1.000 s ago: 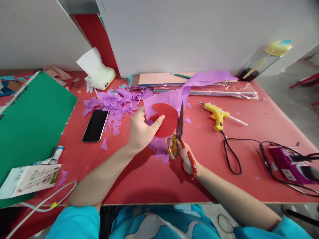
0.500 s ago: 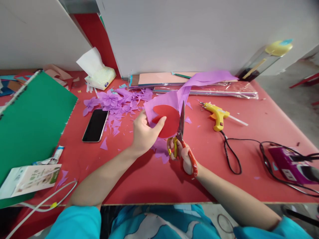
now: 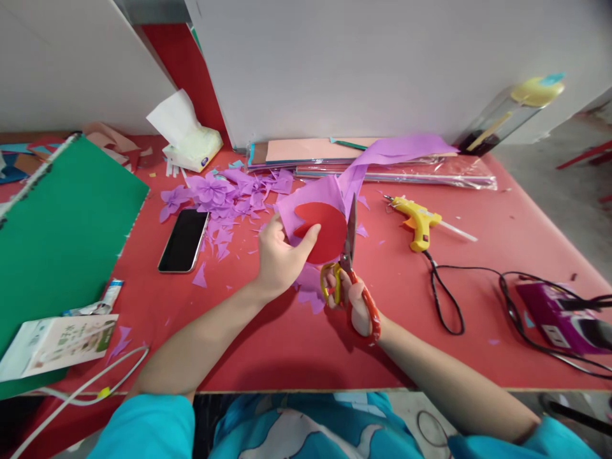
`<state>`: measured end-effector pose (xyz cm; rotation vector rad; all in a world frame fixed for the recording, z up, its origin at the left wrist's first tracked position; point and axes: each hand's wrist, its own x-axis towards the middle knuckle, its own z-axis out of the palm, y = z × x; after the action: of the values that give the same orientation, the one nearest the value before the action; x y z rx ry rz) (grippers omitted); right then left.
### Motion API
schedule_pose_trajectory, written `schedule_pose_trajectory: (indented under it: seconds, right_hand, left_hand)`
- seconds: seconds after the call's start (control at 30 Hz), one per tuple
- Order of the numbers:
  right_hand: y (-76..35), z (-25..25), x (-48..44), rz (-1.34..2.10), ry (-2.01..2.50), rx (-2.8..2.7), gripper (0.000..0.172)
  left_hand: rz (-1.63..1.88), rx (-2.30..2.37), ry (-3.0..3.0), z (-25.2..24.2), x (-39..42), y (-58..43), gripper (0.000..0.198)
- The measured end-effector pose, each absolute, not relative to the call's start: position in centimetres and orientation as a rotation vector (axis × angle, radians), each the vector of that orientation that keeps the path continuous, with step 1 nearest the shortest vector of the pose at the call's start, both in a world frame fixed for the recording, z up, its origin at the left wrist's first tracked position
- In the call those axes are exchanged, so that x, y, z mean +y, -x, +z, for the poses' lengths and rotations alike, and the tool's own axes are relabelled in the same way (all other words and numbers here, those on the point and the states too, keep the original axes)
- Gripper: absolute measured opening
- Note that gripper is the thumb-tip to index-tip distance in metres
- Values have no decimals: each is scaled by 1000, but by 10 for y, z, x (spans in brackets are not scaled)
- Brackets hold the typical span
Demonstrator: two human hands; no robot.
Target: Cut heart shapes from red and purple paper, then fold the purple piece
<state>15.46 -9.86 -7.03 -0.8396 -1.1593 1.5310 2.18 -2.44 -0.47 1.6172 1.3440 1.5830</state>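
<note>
My left hand (image 3: 282, 255) pinches a red heart-shaped paper piece (image 3: 327, 233) against a sheet of purple paper (image 3: 313, 191), thumb on top of the red. From that sheet a long purple strip (image 3: 401, 150) trails back to the right. My right hand (image 3: 351, 299) grips scissors (image 3: 350, 239) by their red and yellow handles, fingers through the loops. Their blades point away from me along the right edge of the red piece, at the purple paper. Below the held pieces lies more purple paper (image 3: 310, 287) on the table.
Purple paper flowers and scraps (image 3: 220, 197) lie left of centre, beside a phone (image 3: 183, 241) and a tissue box (image 3: 196, 150). A green board (image 3: 71, 242) is at the left. On the right are a yellow glue gun (image 3: 417, 222), its black cable and a purple box (image 3: 554, 319). Paper packs (image 3: 306, 153) lie behind.
Both hands, the held papers and the scissors have shifted very slightly to the right. The grip of each hand looks the same.
</note>
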Motion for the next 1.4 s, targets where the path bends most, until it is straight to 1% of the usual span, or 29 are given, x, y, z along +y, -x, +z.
schedule_pose_trajectory:
  seconds: [0.37,0.53,0.7,0.9,1.03,1.27,1.4]
  right_hand:
    - [-155,-70,-99,1603,875,-1112,58]
    - [-154,-74,-100,1606,923,-1089,57]
    - [-153,-70,-97,1603,1006,-1039,57]
    - [-154,-63,-96,1592,968,-1068,56]
    - [-157,-62,-97,1597,974,-1118,57]
    - [-163,-63,-95,1500,939,-1341,47]
    - [-166,-62,-93,1497,934,-1390,47]
  left_hand:
    - [1580,1316,-1600,-6,-23,-22,23]
    - [1549,1360,-1619,-5,-23,-21,21]
    - [1532,1303,-1629,-3,-20,-19,18]
    - [1514,1220,-1644,4,-15,-14,14]
    - [1500,1220,-1645,7,-12,-9,16]
    - [1504,1203,-1717,11,-6,1,20]
    - [1521,1205,-1766,18,-4,7,21]
